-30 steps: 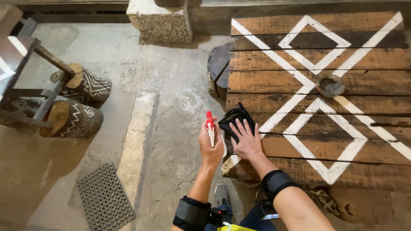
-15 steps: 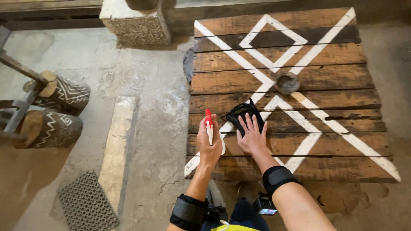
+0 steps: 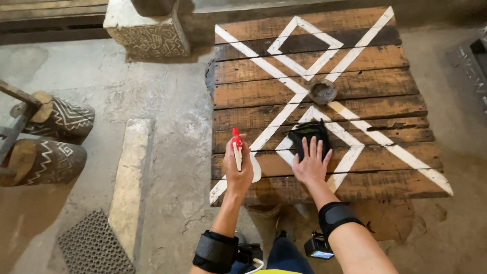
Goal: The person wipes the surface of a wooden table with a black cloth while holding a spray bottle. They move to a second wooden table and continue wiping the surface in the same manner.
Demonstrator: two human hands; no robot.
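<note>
A low wooden table (image 3: 385, 76) of dark planks with painted white diamond lines fills the view. Near its front edge, a black cloth (image 3: 306, 133) lies under the right hand (image 3: 310, 165), fingers spread flat, cloth extending away beyond the fingertips. At the front-left corner, the left hand (image 3: 237, 173) grips a white spray bottle (image 3: 238, 155) upright, red nozzle up.

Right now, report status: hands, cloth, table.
Left hand gripping spray bottle. Right hand flat on dark cloth, on wooden table. Small bowl beyond, apart.
</note>
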